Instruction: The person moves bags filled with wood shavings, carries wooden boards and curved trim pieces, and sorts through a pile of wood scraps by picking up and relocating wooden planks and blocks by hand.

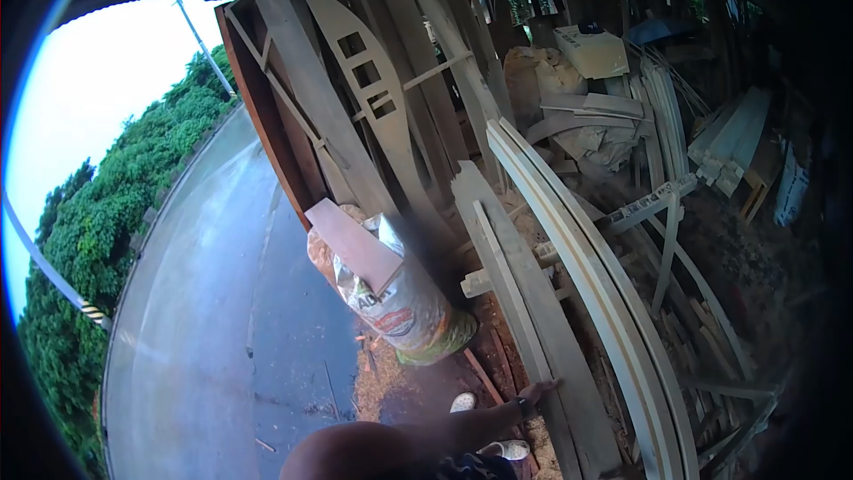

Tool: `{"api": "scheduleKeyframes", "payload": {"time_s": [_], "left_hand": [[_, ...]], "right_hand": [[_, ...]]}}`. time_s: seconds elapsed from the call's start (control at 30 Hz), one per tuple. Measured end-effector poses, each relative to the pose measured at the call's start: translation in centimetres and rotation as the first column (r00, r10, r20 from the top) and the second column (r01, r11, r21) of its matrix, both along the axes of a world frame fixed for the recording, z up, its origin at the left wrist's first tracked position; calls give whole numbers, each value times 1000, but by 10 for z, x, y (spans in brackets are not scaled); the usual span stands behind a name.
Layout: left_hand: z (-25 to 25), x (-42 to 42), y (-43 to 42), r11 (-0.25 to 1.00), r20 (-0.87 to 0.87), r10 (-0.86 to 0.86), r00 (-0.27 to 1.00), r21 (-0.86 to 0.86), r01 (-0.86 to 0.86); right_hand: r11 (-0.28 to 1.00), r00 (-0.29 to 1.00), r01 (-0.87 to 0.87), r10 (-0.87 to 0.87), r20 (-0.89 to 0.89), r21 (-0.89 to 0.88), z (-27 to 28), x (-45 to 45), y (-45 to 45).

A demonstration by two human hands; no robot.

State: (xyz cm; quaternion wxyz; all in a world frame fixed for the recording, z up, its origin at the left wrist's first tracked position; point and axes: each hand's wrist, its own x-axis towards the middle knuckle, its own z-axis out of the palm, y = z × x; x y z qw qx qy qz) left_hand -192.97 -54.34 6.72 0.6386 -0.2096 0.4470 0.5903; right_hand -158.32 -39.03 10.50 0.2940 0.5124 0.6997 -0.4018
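Observation:
My left hand [539, 389], with a dark band on its wrist, reaches in from the bottom and grips the edge of a long, dusty wooden board [569, 391]. Some of its fingers lie over the board's upper face; the rest are hidden. A narrower wooden strip [511, 289] lies lengthwise on this board. Just right of it run long, pale, grooved wooden mouldings [604, 289], which look curved in this wide view. My right hand is out of view.
A full printed sack [413, 316] with a flat pinkish board [355, 244] on top stands left of the boards. Tall planks [311, 80] and a cut-out wooden panel [378, 98] lean behind. Wood stacks [733, 138] fill the right; a paved road [195, 302] runs left.

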Motion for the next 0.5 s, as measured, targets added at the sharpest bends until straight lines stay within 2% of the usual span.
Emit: {"api": "scheduleKeyframes", "payload": {"time_s": [0.13,0.23,0.4,0.47,0.5], "left_hand": [[26,2,1,1000,-69,7,998,-4,-8],[17,2,0,999,12,41,999,4,-41],[11,0,1,1000,23,11,1000,27,-12],[17,-1,-3,999,11,-5,1000,32,5],[37,-2,-3,999,-2,-11,1000,33,11]], "right_hand": [[1000,1000,3,-3,-7,-28,-9,1,4],[999,1000,2,-2,-1,-50,-13,3,5],[998,1000,3,-3,-2,-69,-19,7,8],[997,1000,7,-7,0,-75,-21,11,9],[997,1000,7,-7,1,-79,-22,12,8]]}}
